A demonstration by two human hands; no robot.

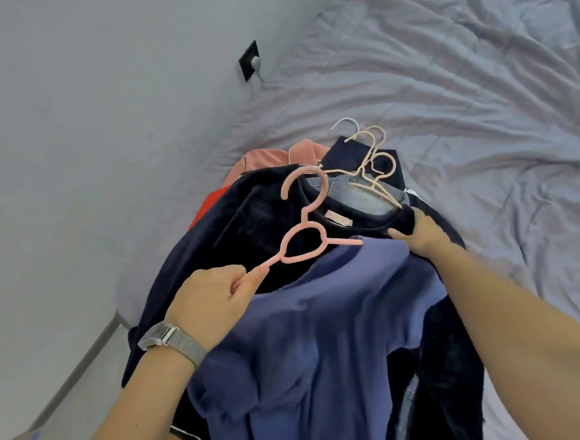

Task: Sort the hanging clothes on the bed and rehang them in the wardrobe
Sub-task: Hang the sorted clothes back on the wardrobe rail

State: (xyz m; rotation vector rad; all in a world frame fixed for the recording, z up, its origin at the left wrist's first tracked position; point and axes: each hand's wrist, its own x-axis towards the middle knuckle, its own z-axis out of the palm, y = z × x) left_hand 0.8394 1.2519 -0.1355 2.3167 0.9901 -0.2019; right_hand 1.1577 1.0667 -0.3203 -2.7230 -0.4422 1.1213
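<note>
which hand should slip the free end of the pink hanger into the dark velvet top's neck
Left. The left hand already pinches one arm of the pink hanger, whose free end points at the neckline. The right hand is busy gripping the dark velvet top at its collar, holding it open.

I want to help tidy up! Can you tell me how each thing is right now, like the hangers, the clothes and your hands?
Pink hanger: lifted, one arm pinched by the left hand, other arm inside the blue top.
Blue top: on the pile, half on the hanger.
Navy top: under the blue one, neckline gripped by the right hand.
Other hangers: lying on the pile.
Plug: in the wall socket.
Bed cover: wrinkled.
</note>
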